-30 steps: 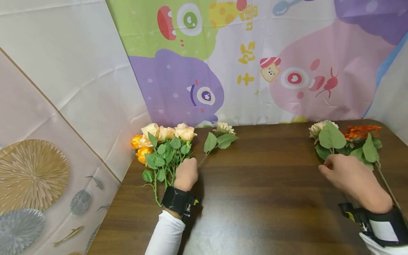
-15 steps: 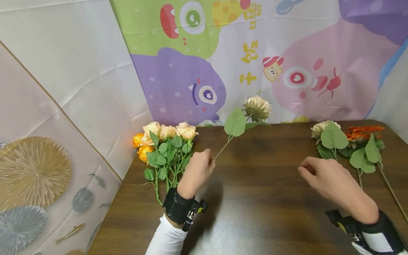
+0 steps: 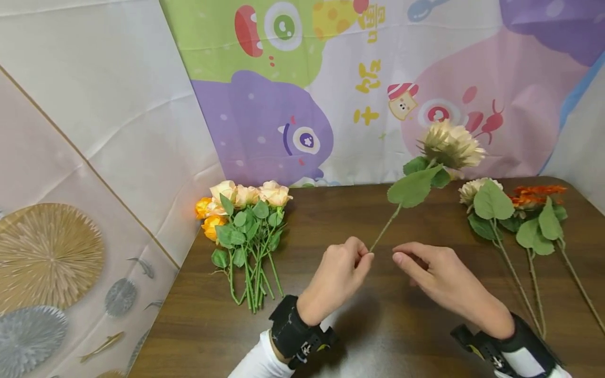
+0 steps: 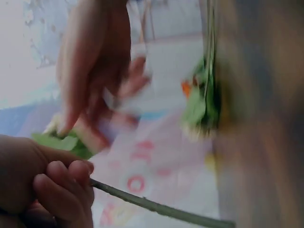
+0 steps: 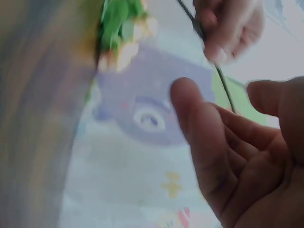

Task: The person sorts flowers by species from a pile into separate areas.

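Note:
My left hand [image 3: 337, 275] pinches the stem of a cream artificial flower [image 3: 451, 144], which tilts up to the right above the table. Green leaves [image 3: 410, 188] sit below its bloom. In the left wrist view the stem [image 4: 152, 205] runs out from between curled fingers. Close by on the right, my right hand [image 3: 449, 283] hovers with thumb and fingers apart, holding nothing. The right wrist view shows its loosely bent fingers [image 5: 204, 142] near the stem and the left hand [image 5: 235, 28].
A bunch of peach and orange roses [image 3: 246, 231] lies on the left of the brown wooden table [image 3: 331, 220]. On the right lie another cream flower [image 3: 479, 190] and orange flowers [image 3: 539, 195] with long stems. A cartoon-printed cloth [image 3: 283, 126] hangs behind.
My left hand has lifted the cream flower off the table beside the roses and carried it rightward. My right hand has moved left, away from the right-hand flowers, towards the left hand.

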